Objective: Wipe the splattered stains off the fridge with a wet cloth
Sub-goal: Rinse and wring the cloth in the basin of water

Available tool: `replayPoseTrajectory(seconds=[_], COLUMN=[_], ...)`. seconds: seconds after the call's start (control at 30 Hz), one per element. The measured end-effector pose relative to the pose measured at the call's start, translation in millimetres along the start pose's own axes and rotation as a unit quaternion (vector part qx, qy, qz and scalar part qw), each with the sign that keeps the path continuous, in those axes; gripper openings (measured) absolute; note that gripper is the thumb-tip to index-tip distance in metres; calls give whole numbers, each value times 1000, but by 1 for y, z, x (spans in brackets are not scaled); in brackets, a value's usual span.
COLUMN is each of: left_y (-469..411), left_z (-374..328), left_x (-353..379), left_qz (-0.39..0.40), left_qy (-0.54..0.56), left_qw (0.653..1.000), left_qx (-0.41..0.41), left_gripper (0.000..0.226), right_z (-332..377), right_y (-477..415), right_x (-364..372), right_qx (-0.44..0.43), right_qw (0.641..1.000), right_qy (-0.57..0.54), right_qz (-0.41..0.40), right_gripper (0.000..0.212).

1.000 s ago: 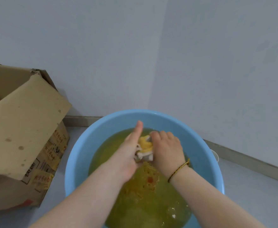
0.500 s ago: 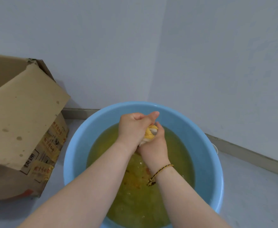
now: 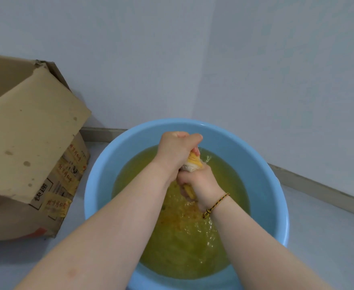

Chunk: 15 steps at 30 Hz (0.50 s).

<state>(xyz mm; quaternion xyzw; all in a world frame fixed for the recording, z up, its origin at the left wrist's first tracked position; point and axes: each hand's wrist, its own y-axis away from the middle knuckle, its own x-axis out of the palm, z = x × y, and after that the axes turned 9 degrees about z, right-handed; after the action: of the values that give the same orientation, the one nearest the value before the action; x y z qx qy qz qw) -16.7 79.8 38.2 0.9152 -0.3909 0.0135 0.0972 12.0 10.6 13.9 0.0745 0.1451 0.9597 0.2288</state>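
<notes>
Grip, left hand (image 3: 175, 150): closed into a tight fist around the upper end of the wet cloth (image 3: 193, 164), thumb pressed across the top, knuckles turned away from the person. No gap shows between fingers and fabric.

Grip, right hand (image 3: 202, 183): likewise clenched, wrapped around the lower part of the same cloth, directly beneath the left fist and touching it. A narrow yellow end of the fabric shows below the curled fingers (image 3: 183, 182).

Cloth: yellow and off-white, bunched into a thick twisted roll, visible only in the short stretch between the two fists and at its lower tip. It is held above the liquid, over the middle of the basin.

Basin (image 3: 100, 176): round, light blue plastic, standing on the pale floor (image 3: 322, 243) in the corner of the room. It holds cloudy yellow-green water (image 3: 182, 254) with orange specks; the surface is rippled and splashing beneath the right wrist.

Right wrist: a braided bracelet (image 3: 216, 205) in dark and yellow cord.

Surroundings: a worn cardboard box (image 3: 31, 143) stands just beside the basin on its left, one flap folded over, printed yellow tape on the near side. Plain grey-white walls (image 3: 276, 70) meet behind the basin, with a baseboard (image 3: 318, 190) along the floor. Both forearms cross over the near part of the basin and hide part of the water.
</notes>
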Motion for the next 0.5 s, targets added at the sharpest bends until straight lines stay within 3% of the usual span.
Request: replayPoseTrajectory(seconds=[0.07, 0.13, 0.17, 0.23, 0.3, 0.4, 0.5], left_y=[3, 9, 11, 20, 26, 31, 26], left_z=[1, 3, 7, 13, 18, 27, 23], left_x=[-3, -10, -12, -10, -3, 3, 4], left_qz=[-23, -35, -36, -36, -30, -46, -51], left_qy=[116, 245, 270, 295, 291, 256, 253], left_qw=[992, 962, 949, 923, 913, 923, 936], left_qx=[-49, -115, -156, -244, -284, -284, -237], left_gripper=[52, 22, 32, 56, 53, 52, 33], right_z=[4, 5, 4, -6, -19, -33, -31], right_y=[0, 2, 3, 5, 5, -3, -4], right_x=[-12, -27, -32, -39, -31, -25, -20], right_qx=[-17, -32, -32, -104, -202, -336, -353], right_qw=[994, 942, 882, 714, 627, 585, 633], right_qy=[112, 334, 466, 674, 731, 714, 649], right_qz=[5, -26, -64, -161, -178, -187, -231], right_gripper=[26, 27, 28, 36, 40, 42, 51])
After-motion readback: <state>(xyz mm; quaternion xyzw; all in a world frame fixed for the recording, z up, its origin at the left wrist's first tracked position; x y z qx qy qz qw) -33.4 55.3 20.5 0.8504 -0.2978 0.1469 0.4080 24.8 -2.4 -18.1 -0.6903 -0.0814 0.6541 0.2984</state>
